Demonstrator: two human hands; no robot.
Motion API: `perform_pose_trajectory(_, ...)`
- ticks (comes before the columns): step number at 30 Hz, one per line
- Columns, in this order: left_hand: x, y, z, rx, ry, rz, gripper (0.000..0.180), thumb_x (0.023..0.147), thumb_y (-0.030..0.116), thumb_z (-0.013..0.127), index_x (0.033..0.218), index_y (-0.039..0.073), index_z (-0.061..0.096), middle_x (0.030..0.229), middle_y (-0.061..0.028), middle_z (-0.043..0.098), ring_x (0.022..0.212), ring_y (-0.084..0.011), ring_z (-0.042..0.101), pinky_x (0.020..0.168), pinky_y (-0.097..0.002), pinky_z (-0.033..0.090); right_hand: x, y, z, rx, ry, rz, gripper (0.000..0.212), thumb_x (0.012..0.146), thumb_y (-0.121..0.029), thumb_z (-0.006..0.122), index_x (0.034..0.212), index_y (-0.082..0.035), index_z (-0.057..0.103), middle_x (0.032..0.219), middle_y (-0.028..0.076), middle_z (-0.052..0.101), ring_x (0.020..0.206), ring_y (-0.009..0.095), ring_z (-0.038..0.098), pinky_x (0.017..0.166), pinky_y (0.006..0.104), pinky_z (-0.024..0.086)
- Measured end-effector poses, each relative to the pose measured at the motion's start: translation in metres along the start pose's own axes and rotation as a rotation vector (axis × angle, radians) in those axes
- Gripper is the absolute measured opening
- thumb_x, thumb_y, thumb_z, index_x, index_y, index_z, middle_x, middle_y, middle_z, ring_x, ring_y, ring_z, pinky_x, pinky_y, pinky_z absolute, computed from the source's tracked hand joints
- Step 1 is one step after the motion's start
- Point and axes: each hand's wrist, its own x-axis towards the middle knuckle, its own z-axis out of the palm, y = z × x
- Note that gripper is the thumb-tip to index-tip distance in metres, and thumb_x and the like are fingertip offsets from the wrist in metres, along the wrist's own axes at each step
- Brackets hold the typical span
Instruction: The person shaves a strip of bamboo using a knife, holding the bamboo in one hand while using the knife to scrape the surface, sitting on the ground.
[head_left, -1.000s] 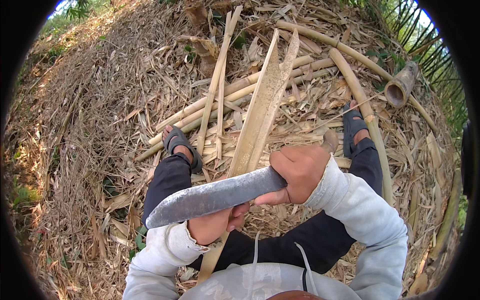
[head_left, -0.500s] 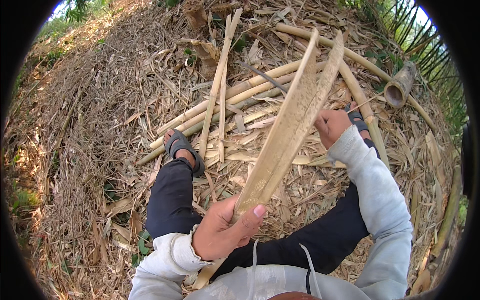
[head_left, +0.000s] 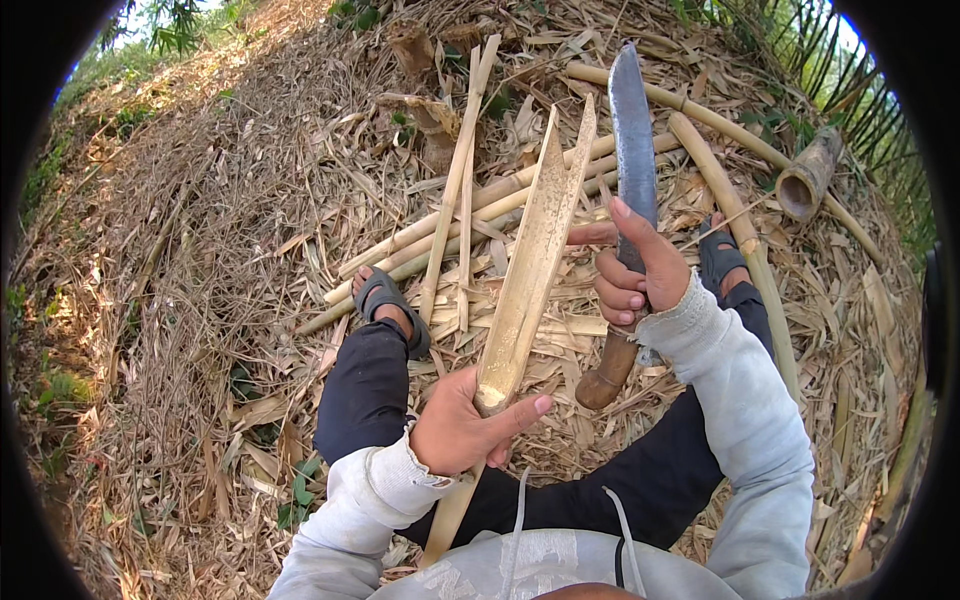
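My left hand point(head_left: 465, 425) is closed around the lower part of a split bamboo piece point(head_left: 525, 285). The bamboo slants up and away from me, its hollow inner face showing and its far end split into two points. In my right hand point(head_left: 640, 265) is a machete point(head_left: 634, 140), gripped near where the blade meets the wooden handle. The dark blade points upward and away, and the handle point(head_left: 608, 372) sticks out below my fingers. My right index finger stretches toward the bamboo; I cannot tell whether it touches. Blade and bamboo stand apart.
Several bamboo poles point(head_left: 440, 225) lie across the ground beyond my feet, with two thin strips point(head_left: 462, 180) over them. A cut stump point(head_left: 430, 125) stands behind. At the right lie a hollow bamboo section point(head_left: 805, 180) and a long pole point(head_left: 735, 210). Dry leaves cover the slope.
The machete, mostly hidden behind the bamboo before, is now upright in full view in my right hand. The bamboo's far end has moved left and lower, and its two points look closer together.
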Motion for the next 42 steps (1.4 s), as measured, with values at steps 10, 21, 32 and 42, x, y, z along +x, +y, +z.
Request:
perform_pose_trajectory(10, 0.016, -0.015, 0.010, -0.063, -0.217, -0.008, 0.022, 0.097, 0.019, 0.059, 0.103, 0.006, 0.043, 0.059, -0.0008, 0.048, 0.043, -0.0113, 0.052, 0.038, -0.0251, 0.040, -0.009, 0.001, 0.006, -0.090, -0.131, -0.154, 0.043, 0.094, -0.044, 0.059, 0.106, -0.003, 0.061, 0.048, -0.007, 0.025, 0.037, 0.005, 0.031, 0.037, 0.0240, 0.031)
perform_pose_trajectory(21, 0.009, -0.050, 0.013, 0.220, -0.335, -0.005, 0.036, 0.095, 0.041, 0.059, 0.096, 0.007, 0.048, 0.061, 0.0034, 0.046, 0.048, -0.0069, 0.046, 0.043, -0.0241, 0.037, 0.007, -0.018, -0.032, 0.164, 0.445, -0.295, 0.040, 0.082, -0.043, 0.075, 0.073, -0.013, 0.049, 0.048, -0.007, 0.028, 0.040, 0.008, 0.032, 0.039, 0.0275, 0.032)
perform_pose_trajectory(32, 0.007, -0.017, 0.007, -0.270, -0.174, -0.089, 0.058, 0.102, 0.057, 0.020, 0.098, 0.006, 0.046, 0.060, 0.0021, 0.036, 0.041, -0.0057, 0.028, 0.040, -0.0219, 0.028, 0.008, -0.003, -0.030, -0.129, 0.414, -0.165, 0.058, 0.090, -0.050, 0.062, 0.109, 0.004, 0.062, 0.047, -0.007, 0.027, 0.038, 0.007, 0.031, 0.038, 0.0260, 0.031)
perform_pose_trajectory(42, 0.005, -0.017, 0.005, -0.206, -0.152, -0.027, 0.063, 0.101, 0.059, 0.017, 0.102, 0.002, 0.046, 0.065, -0.0062, 0.049, 0.043, -0.0147, 0.047, 0.043, -0.0262, 0.041, 0.001, 0.010, 0.009, 0.072, 0.090, -0.127, 0.034, 0.090, -0.029, 0.070, 0.105, -0.003, 0.055, 0.052, -0.007, 0.031, 0.042, 0.006, 0.033, 0.040, 0.0251, 0.032)
